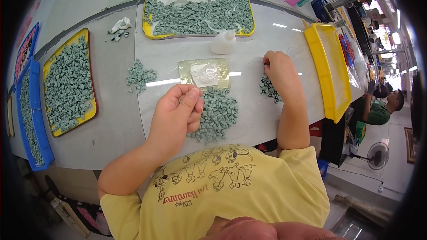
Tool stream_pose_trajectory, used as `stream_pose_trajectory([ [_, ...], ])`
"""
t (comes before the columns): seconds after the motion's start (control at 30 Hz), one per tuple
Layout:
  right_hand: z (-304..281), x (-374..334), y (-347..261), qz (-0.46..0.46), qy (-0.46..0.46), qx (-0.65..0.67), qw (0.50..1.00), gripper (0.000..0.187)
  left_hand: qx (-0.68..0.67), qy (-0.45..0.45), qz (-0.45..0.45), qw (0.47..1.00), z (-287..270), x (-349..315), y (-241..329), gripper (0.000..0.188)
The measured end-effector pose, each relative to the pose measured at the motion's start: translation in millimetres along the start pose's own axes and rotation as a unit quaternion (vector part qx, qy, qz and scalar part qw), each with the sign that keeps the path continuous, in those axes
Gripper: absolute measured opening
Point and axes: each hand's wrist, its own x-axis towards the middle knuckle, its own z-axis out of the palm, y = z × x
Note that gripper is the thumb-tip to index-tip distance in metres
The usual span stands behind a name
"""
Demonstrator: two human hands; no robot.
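Observation:
My left hand (181, 103) is closed in a pinch over the left edge of a heap of small grey-green pieces (218, 115). Whatever lies between its fingertips is too small to make out. Just beyond it is a yellowish-green pad (225, 80) with a white paper (195, 80) and a small clear round dish (210, 72) on top. My right hand (281, 69) reaches to the right, fingers bent together at a small pile of darker pieces (268, 90). A dark bit shows at its fingertips, its kind unclear. A white squeeze bottle (223, 43) stands behind the pad.
A yellow tray of grey-green pieces (200, 15) lies at the back, another tray (69, 89) at the left beside a blue bin (40, 142). A smaller pile (141, 76) sits left of the pad. At right are a yellow bin (329, 71) and, farther off, a person (380, 111).

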Motion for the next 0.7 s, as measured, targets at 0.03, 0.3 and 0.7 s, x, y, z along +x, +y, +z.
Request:
stream_pose_trajectory([
  [0.03, -1, -1, -3, -0.003, -0.003, 0.009, 1.0, 0.012, 0.006, -0.023, -0.006, 1.0, -3, 1, 0, 0.013],
  [0.3, -6, -9, -32, -0.091, 0.02, 0.137, 0.986, 0.013, -0.035, -0.005, -0.018, 0.999, 1, -1, 1, 0.017],
  [0.7, -11, -39, -87, -0.341, 0.096, 0.313, 0.881, 0.03, -0.014, -0.043, -0.032, 0.998, -2, -3, -2, 0.015],
])
